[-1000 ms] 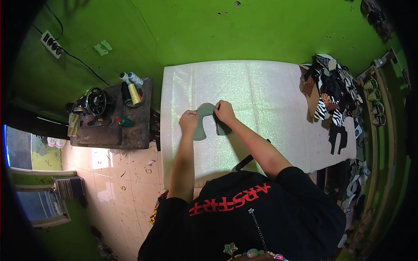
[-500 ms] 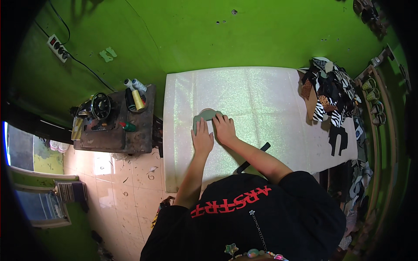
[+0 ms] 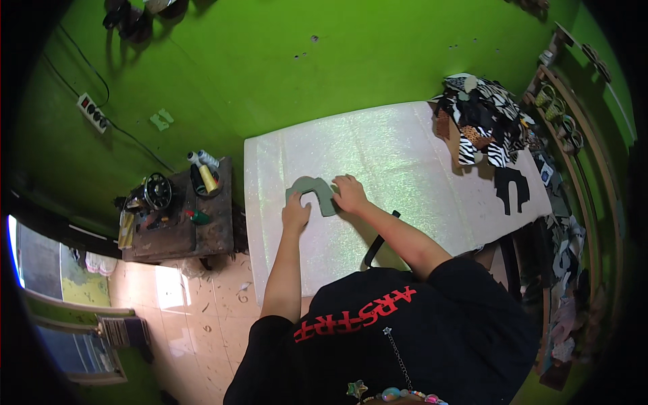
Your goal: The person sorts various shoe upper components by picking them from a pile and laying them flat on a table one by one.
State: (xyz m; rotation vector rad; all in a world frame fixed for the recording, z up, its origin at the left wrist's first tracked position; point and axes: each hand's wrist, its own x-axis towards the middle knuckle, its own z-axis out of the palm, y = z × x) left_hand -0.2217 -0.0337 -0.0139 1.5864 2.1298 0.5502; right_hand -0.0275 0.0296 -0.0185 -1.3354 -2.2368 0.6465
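Note:
A grey-green horseshoe-shaped cut piece (image 3: 318, 187), like a shoe upper, lies on the shimmering white sheet (image 3: 398, 162), its curve toward the wall. A sliver of brownish edge shows at its far rim. My left hand (image 3: 295, 216) is closed on its left leg, with the fingertips partly hidden. Along the outer edge of the right leg rests my right hand (image 3: 349, 196), fingers bent and apart, holding nothing. Under my right forearm a black strip (image 3: 375, 247) lies slantwise on the sheet.
On the right of the sheet sits a heap of patterned scraps (image 3: 482, 121), beside a black forked cutout (image 3: 513, 191). A sewing machine (image 3: 156, 192) and thread cones (image 3: 208, 177) stand on a dark table at left. Sandals (image 3: 555, 108) hang on a wooden rack.
Both hands have drawn apart from lying flat on the piece, uncovering its right leg. My left hand now grips the left leg. The view has tilted and shifted.

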